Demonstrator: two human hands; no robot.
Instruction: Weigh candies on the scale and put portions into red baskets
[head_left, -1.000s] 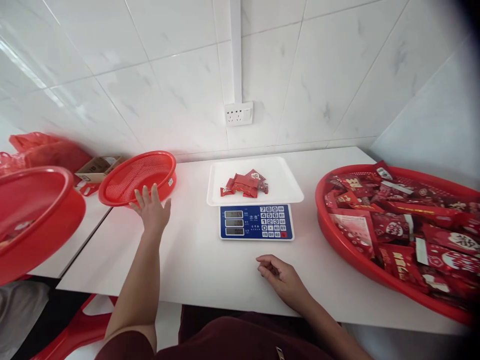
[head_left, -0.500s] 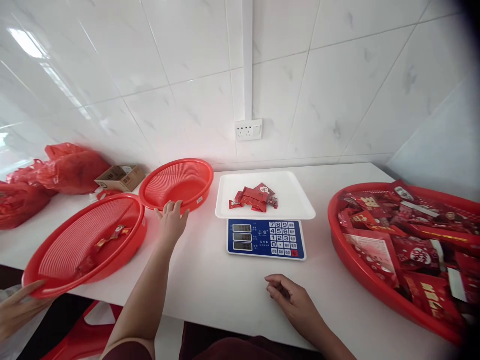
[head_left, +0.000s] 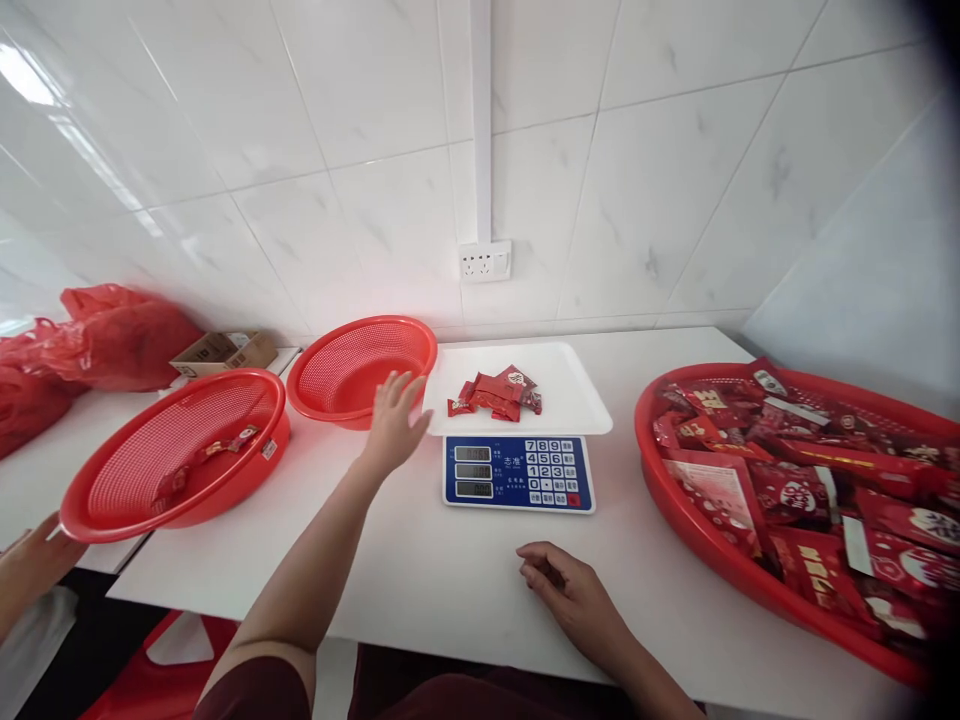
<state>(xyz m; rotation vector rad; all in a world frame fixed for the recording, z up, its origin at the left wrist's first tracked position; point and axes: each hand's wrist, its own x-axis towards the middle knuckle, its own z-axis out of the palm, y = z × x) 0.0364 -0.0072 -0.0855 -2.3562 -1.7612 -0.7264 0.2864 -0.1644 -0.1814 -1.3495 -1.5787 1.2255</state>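
Observation:
My left hand is stretched forward with fingers spread, open, hovering between the small red basket and the white pan of the digital scale. Several red candy packets lie on the pan. My right hand rests on the white table in front of the scale, fingers curled loosely, nothing seen in them. A large red tray heaped with red packets sits at the right.
A wider red basket with a few packets stands at the left, overhanging the table edge. Another person's hand touches its near rim. Red plastic bags and a cardboard box lie at the back left. A wall socket is above the scale.
My left hand moved right from the small basket's rim towards the scale pan. The wide basket was set down on the table at the left. My right hand stayed put.

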